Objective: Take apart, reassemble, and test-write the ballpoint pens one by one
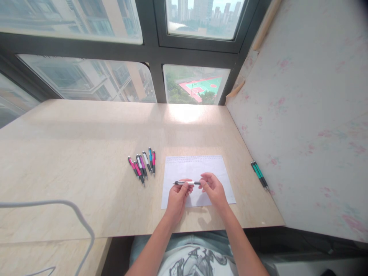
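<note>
Both hands hold one white and black pen [186,183] level above a white sheet of paper [196,168] on the beige table [86,153]. My left hand [177,198] grips the pen's white middle. My right hand [212,188] pinches the pen's dark right end. The paper has faint writing along its top edge. Several pens [143,164] in pink, white, purple, blue and red lie in a fan on the table, left of the paper.
Two green pens [259,175] lie at the table's right edge against the floral papered wall [304,115]. Large windows [115,57] run behind the table. A white wire loop [83,222] crosses the lower left. The table's front edge is just before my lap.
</note>
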Tool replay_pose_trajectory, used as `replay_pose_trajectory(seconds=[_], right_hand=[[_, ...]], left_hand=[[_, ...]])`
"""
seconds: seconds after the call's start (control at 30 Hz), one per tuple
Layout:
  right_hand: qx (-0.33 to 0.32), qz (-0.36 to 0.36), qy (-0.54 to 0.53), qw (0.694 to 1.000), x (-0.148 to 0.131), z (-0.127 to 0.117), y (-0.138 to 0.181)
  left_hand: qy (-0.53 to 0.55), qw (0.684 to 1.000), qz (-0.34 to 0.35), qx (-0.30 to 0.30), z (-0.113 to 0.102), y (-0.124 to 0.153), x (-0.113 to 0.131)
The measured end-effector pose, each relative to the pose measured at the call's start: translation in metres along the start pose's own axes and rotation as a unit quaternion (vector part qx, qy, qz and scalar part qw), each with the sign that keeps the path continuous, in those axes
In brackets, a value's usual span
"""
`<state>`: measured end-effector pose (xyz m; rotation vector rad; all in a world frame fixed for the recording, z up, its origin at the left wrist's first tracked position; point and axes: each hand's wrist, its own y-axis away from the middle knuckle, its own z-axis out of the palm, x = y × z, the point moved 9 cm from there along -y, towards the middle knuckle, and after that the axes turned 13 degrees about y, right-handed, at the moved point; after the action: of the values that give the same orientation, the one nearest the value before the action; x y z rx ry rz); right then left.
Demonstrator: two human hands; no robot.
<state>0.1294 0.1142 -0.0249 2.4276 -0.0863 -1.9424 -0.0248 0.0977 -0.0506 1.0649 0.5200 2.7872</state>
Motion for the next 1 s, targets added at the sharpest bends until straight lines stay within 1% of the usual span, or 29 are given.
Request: replay_pose_trajectory(seconds=[0.07, 0.13, 0.3, 0.37, 0.43, 0.57, 0.63, 0.77, 0.87, 0.93, 1.0], right_hand=[[-0.008, 0.017, 0.022, 1.000, 0.003, -0.001, 0.000], [-0.012, 0.014, 0.048, 0.999, 0.003, -0.003, -0.001], [-0.006, -0.038, 0.108, 0.993, -0.012, -0.013, 0.001], [-0.010, -0.053, 0.099, 0.994, -0.016, -0.013, 0.002], [-0.013, -0.052, 0.084, 0.995, -0.016, -0.011, 0.002], [-0.035, -0.010, 0.085, 0.996, -0.006, -0.005, 0.000], [-0.045, -0.004, 0.100, 0.994, -0.005, -0.004, -0.001], [-0.036, -0.035, 0.126, 0.991, -0.016, -0.011, 0.000], [-0.036, -0.065, 0.104, 0.992, -0.024, -0.012, 0.000], [-0.022, -0.054, 0.090, 0.994, -0.021, -0.014, -0.001], [-0.028, -0.028, 0.099, 0.994, -0.014, -0.012, -0.004]], left_hand=[[-0.009, 1.000, 0.000, -0.001, 0.000, 0.000, 0.000], [-0.011, 1.000, 0.001, -0.003, 0.000, 0.000, 0.000], [-0.011, 1.000, -0.007, -0.010, 0.001, 0.000, -0.001], [-0.009, 1.000, -0.007, -0.010, 0.001, 0.000, -0.001], [-0.006, 1.000, -0.008, -0.008, 0.001, 0.000, -0.001], [-0.002, 1.000, -0.015, -0.009, 0.000, -0.001, -0.003], [-0.004, 1.000, -0.015, -0.011, 0.000, -0.001, -0.003], [-0.008, 1.000, -0.017, -0.010, 0.001, 0.000, -0.002], [-0.012, 1.000, -0.016, -0.008, 0.001, 0.000, -0.001], [-0.012, 1.000, -0.015, -0.010, 0.001, -0.001, -0.001], [-0.010, 1.000, -0.015, -0.014, 0.001, -0.001, -0.002]])
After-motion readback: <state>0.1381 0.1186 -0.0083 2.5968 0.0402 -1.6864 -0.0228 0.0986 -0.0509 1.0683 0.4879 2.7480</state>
